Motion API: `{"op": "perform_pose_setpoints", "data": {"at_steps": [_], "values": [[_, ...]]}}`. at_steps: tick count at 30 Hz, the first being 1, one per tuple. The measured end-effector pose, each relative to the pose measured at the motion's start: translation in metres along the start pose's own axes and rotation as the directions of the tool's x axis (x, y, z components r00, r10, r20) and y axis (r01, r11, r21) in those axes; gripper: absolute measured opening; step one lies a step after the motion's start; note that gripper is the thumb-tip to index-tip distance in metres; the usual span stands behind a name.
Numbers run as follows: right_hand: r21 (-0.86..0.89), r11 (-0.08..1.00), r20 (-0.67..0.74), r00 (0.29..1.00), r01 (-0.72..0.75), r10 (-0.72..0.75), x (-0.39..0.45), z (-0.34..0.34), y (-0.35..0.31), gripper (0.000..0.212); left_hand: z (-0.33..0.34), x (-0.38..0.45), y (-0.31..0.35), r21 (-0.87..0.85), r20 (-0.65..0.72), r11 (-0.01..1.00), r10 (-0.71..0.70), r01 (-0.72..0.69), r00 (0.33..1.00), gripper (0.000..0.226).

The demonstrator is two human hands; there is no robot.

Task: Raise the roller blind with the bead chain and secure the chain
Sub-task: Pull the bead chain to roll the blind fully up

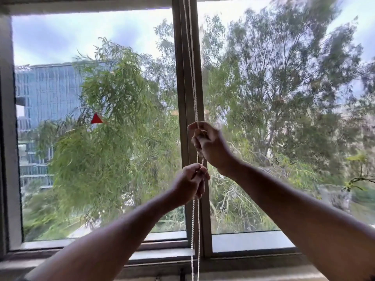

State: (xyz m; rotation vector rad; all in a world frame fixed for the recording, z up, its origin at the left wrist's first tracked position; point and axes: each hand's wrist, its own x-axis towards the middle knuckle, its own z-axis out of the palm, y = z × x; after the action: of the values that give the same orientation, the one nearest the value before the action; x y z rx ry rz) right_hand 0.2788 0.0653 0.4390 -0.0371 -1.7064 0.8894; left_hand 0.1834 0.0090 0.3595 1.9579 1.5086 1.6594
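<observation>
A thin white bead chain (192, 63) hangs in two strands down the grey-brown centre post of the window frame (182, 82). The right hand (209, 145) is closed around the chain at mid-height; just below, the left hand (191, 183) pinches it between fingers and thumb. Below the left hand both strands drop past the grey sill (251, 243). Green trees (105, 128) fill the glass

The bead chain (193, 82) is white, the window frame (183, 98) brown, the trees (105, 128) green, the building (48, 92) blue-grey, with a red triangle (96, 119).
</observation>
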Motion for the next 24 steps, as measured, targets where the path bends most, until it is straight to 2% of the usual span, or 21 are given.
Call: {"op": "perform_pose_setpoints", "data": {"at_steps": [5, 9, 12, 18, 24], "values": [[0.050, 0.991, 0.020, 0.992, -0.128, 0.127, -0.042, 0.000, 0.031, 0.037, 0.023, -0.025, -0.035, -0.036, -0.013, 0.996, -0.079, 0.079, 0.997, 0.037], [0.183, 0.956, 0.059, 0.973, -0.229, 0.222, -0.076, -0.002, 0.055, 0.023, 0.038, -0.043, -0.063, -0.047, -0.022, 0.991, -0.127, 0.126, 0.992, 0.035], [0.252, 0.924, 0.083, 0.958, -0.288, 0.276, -0.101, -0.007, 0.074, 0.019, 0.055, -0.058, -0.083, -0.095, -0.042, 0.977, -0.194, 0.189, 0.980, 0.035], [0.290, 0.870, 0.102, 0.916, -0.400, 0.387, -0.138, -0.014, 0.123, 0.018, 0.090, -0.095, -0.120, -0.256, -0.070, 0.921, -0.321, 0.294, 0.944, 0.038], [0.300, 0.800, 0.130, 0.854, -0.519, 0.505, -0.169, -0.014, 0.174, 0.016, 0.112, -0.123, -0.152, -0.289, -0.076, 0.865, -0.449, 0.411, 0.890, 0.044]]}}
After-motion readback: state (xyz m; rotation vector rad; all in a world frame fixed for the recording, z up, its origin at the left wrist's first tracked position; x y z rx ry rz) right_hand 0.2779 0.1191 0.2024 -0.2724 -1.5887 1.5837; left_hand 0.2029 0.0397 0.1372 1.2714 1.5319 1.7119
